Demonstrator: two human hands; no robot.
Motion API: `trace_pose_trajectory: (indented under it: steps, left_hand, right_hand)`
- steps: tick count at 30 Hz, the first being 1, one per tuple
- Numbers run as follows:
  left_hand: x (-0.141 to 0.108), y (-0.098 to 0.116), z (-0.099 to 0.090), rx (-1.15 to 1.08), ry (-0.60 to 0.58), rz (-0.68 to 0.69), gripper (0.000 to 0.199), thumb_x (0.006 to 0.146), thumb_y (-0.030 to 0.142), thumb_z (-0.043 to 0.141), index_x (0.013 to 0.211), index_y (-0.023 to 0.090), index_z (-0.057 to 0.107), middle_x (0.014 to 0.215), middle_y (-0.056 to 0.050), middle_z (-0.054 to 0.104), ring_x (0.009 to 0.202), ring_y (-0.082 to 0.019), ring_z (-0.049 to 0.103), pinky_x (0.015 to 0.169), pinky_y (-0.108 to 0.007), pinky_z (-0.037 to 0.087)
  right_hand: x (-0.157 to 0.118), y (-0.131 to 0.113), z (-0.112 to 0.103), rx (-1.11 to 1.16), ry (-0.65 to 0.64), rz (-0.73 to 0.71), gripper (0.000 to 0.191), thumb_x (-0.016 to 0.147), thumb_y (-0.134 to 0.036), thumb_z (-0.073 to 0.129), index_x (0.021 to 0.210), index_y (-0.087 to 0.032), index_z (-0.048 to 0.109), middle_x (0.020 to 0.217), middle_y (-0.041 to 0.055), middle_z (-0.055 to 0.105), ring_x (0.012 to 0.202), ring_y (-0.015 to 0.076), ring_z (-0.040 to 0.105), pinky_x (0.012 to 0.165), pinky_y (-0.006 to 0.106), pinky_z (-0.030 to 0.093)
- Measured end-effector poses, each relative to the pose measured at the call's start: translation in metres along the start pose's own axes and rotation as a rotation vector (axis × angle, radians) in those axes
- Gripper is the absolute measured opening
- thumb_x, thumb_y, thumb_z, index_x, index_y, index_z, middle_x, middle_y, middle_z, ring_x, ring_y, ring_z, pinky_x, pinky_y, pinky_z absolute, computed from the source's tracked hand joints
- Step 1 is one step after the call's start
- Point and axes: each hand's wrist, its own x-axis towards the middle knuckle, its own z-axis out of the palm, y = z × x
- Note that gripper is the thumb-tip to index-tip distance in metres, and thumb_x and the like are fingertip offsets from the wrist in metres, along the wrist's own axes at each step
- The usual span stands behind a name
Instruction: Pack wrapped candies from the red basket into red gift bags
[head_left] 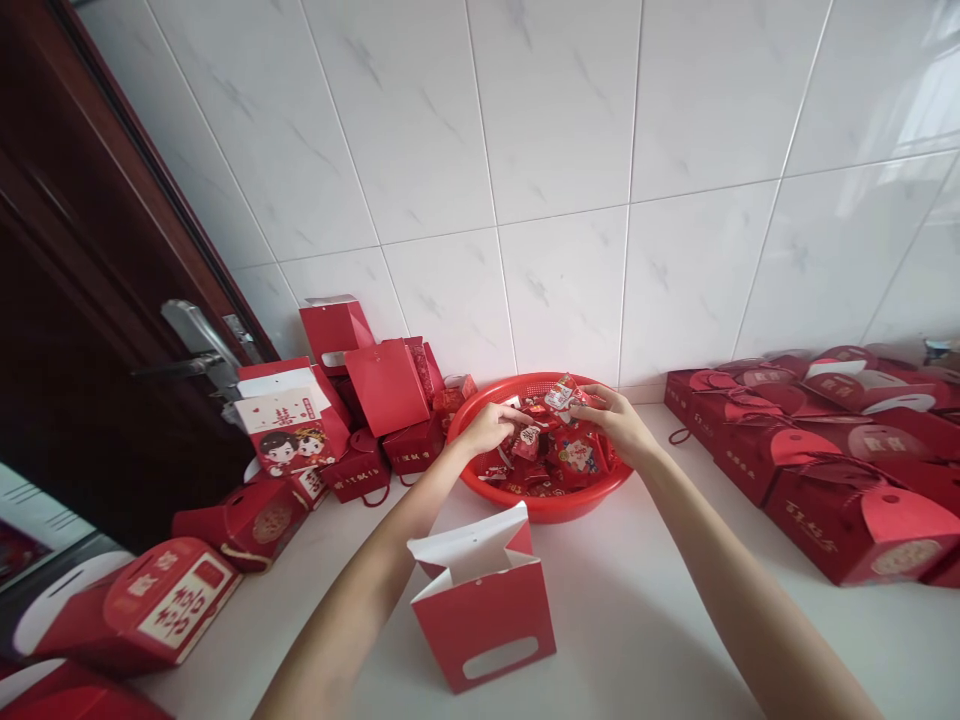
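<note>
Both of my hands reach into a round red plastic basket (pixel 555 510) filled with small wrapped packets (pixel 577 455). On its left side my left hand (pixel 491 428) has its fingers closed among the packets; what they hold, if anything, is hidden. My right hand (pixel 609 415) pinches a red and white packet (pixel 562 393) near the basket's back edge. Nearer to me, between my forearms, a red paper box (pixel 491 615) stands upright with its top open, its white inside showing and an oval cutout low on its front.
Rows of red handled boxes (pixel 795 500) fill the right side of the white table (pixel 645 620). More red boxes (pixel 180 605) and open upright ones (pixel 386 385) stand at the left. Behind are a tiled wall (pixel 555 290) and a dark door (pixel 97 250).
</note>
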Motion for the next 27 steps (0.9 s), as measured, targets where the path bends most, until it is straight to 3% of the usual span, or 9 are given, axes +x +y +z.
trace_pose_trajectory:
  steps: [3,7,15,19,24,27]
  left_hand:
    - [-0.002,0.002,-0.002,-0.038,-0.029,-0.013,0.032,0.076,0.011,0.061,0.094,0.025,0.083,0.092,0.000,0.081,0.081,-0.019,0.072,0.077,-0.030,0.057]
    - [-0.003,0.001,-0.001,-0.093,-0.036,0.007,0.013,0.076,0.021,0.075,0.088,0.021,0.082,0.098,-0.004,0.081,0.099,-0.025,0.073,0.088,-0.035,0.057]
    - [-0.002,-0.002,0.001,-0.166,-0.013,0.030,0.037,0.081,0.025,0.077,0.117,0.023,0.075,0.130,-0.008,0.071,0.118,-0.027,0.068,0.098,-0.040,0.056]
    - [-0.002,-0.003,0.001,-0.136,-0.036,-0.024,0.031,0.081,0.022,0.074,0.111,0.025,0.078,0.121,-0.005,0.076,0.108,-0.026,0.071,0.092,-0.036,0.057]
    - [0.001,-0.007,0.002,-0.063,-0.088,-0.087,0.017,0.074,0.016,0.067,0.085,0.021,0.080,0.092,-0.003,0.078,0.081,-0.022,0.072,0.075,-0.031,0.058]
    - [0.002,-0.009,0.003,-0.028,-0.118,-0.100,0.011,0.070,0.015,0.068,0.072,0.019,0.077,0.092,-0.005,0.076,0.080,-0.021,0.071,0.073,-0.030,0.057]
  right_hand:
    - [0.000,0.001,-0.001,-0.008,-0.013,-0.005,0.040,0.058,-0.027,0.087,0.094,-0.021,0.071,0.086,0.0019,0.077,0.076,0.0213,0.072,0.065,0.032,0.059]
    - [0.000,0.000,-0.001,-0.009,-0.025,-0.006,0.045,0.058,-0.029,0.087,0.099,-0.022,0.072,0.087,0.0015,0.077,0.075,0.0205,0.072,0.067,0.032,0.060]
    - [-0.001,-0.002,0.000,-0.021,-0.007,0.001,0.039,0.058,-0.029,0.085,0.093,-0.022,0.070,0.083,0.0009,0.077,0.074,0.0216,0.072,0.064,0.032,0.059]
    - [-0.001,-0.002,-0.001,-0.035,0.001,0.012,0.037,0.058,-0.030,0.086,0.090,-0.022,0.069,0.083,0.0018,0.077,0.075,0.0220,0.072,0.063,0.031,0.058]
    - [0.000,-0.001,0.000,-0.047,0.018,0.027,0.035,0.058,-0.033,0.087,0.087,-0.021,0.069,0.081,0.0024,0.076,0.077,0.0218,0.072,0.064,0.029,0.057]
    - [-0.001,-0.002,0.001,-0.048,0.014,0.040,0.033,0.059,-0.033,0.087,0.084,-0.022,0.068,0.080,0.0023,0.076,0.076,0.0221,0.072,0.062,0.030,0.057]
